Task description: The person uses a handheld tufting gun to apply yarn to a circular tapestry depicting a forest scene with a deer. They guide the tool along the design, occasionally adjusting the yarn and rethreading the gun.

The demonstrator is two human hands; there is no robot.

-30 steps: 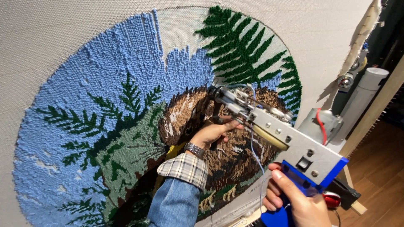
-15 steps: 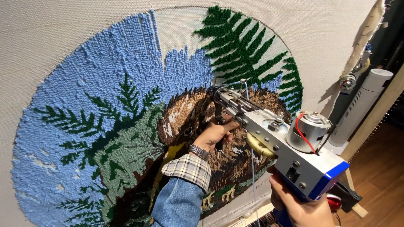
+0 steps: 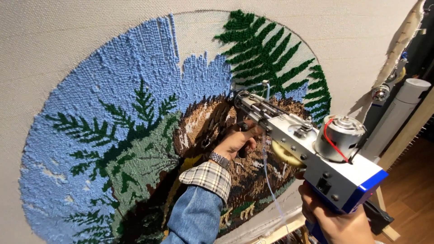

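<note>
Two hands steady the tufting gun: right hand grasping its grip, left hand clasping the front handle, nose now raised toward the rug's blue edge.

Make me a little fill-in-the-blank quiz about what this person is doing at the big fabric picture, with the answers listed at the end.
1. The right hand grips the tufting gun by its ____ handle.
2. The left hand steadies the gun's front near the ____ patch of the rug.
3. A thin strand of ____ yarn hangs below the gun.
4. The motor on top carries a ____ wire.

Answers: blue; brown; blue; red
</note>
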